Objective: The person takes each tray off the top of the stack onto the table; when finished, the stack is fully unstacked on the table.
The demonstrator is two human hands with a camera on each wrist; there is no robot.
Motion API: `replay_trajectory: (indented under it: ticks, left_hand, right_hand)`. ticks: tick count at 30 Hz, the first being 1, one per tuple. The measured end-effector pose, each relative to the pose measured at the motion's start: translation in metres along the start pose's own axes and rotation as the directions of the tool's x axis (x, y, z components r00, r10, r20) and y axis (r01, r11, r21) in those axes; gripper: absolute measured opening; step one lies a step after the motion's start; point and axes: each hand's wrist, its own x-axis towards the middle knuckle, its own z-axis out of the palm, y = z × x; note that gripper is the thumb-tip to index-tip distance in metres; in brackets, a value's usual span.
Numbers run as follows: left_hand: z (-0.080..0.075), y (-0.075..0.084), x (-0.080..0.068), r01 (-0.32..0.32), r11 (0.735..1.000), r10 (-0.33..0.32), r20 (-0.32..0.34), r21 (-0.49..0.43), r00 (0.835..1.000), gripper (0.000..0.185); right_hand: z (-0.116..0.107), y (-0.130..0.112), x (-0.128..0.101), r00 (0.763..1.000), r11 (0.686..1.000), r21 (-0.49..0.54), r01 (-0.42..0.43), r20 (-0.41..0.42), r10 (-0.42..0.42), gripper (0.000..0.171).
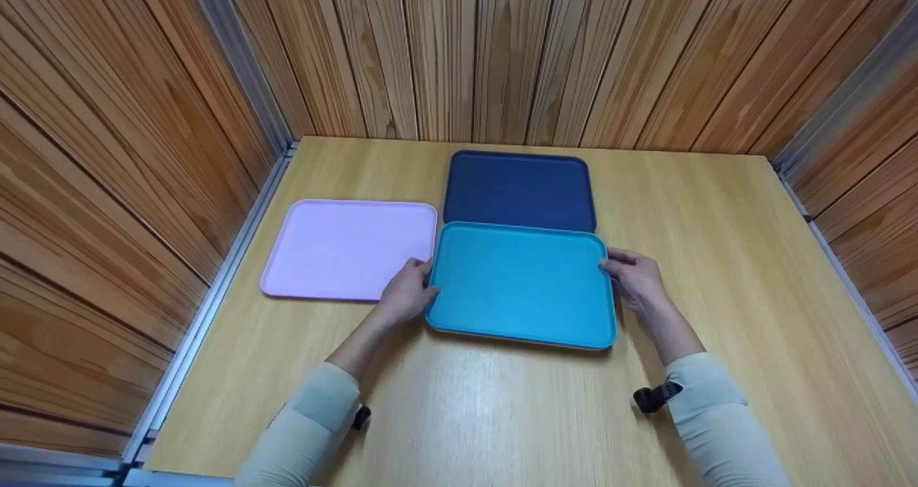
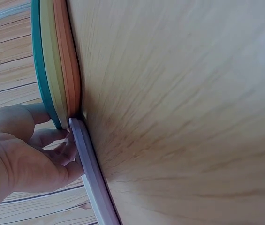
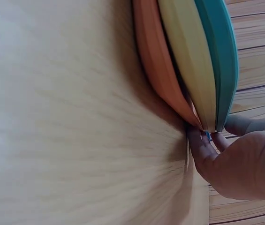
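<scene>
A teal tray (image 1: 523,286) tops a stack with a yellow tray (image 2: 53,61) and an orange tray (image 2: 67,61) under it. My left hand (image 1: 407,292) grips the stack's left edge, thumb over the teal rim, other fingers at the side beside the purple tray (image 1: 351,247). On the right edge, my right hand (image 1: 635,277) holds the stack, thumb on the teal rim and fingertips down by the orange tray (image 3: 155,61). In the right wrist view a shadowed gap shows beneath the orange tray along the wooden table.
A navy tray (image 1: 520,189) lies behind the stack, its front edge close to the teal tray. The purple tray lies flat to the left. Wood-plank walls (image 1: 502,57) stand at the back and both sides of the wooden table (image 1: 724,272), with metal rails (image 1: 208,300) along the sides.
</scene>
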Motion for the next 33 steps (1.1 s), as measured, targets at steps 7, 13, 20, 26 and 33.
replay_trajectory:
  ticks: [7,13,20,26,33]
  left_hand:
    - [0.000,0.000,0.000,0.002,1.000,-0.002,-0.009,0.009,1.000,0.060]
    - [0.001,-0.001,0.000,0.002,1.000,-0.002,-0.016,0.017,1.000,0.059]
    - [0.002,-0.002,0.000,-0.024,0.999,0.024,-0.018,0.040,1.000,0.060]
    - [0.002,-0.002,0.000,-0.017,0.999,0.017,-0.016,0.034,1.000,0.059]
    - [0.001,0.000,-0.001,-0.003,1.000,0.003,-0.014,0.026,1.000,0.059]
  right_hand:
    - [0.003,0.008,-0.012,1.000,0.997,-0.071,0.022,-0.009,-0.023,0.052]
    - [0.003,0.012,-0.023,0.999,0.995,-0.096,0.042,0.005,-0.041,0.054]
    - [0.004,0.017,-0.038,0.994,0.981,-0.161,0.109,0.025,-0.106,0.054]
    - [0.005,0.019,-0.048,0.995,0.973,-0.210,0.096,0.020,-0.094,0.055]
    - [0.005,0.018,-0.058,0.993,0.957,-0.267,0.114,0.026,-0.111,0.055]
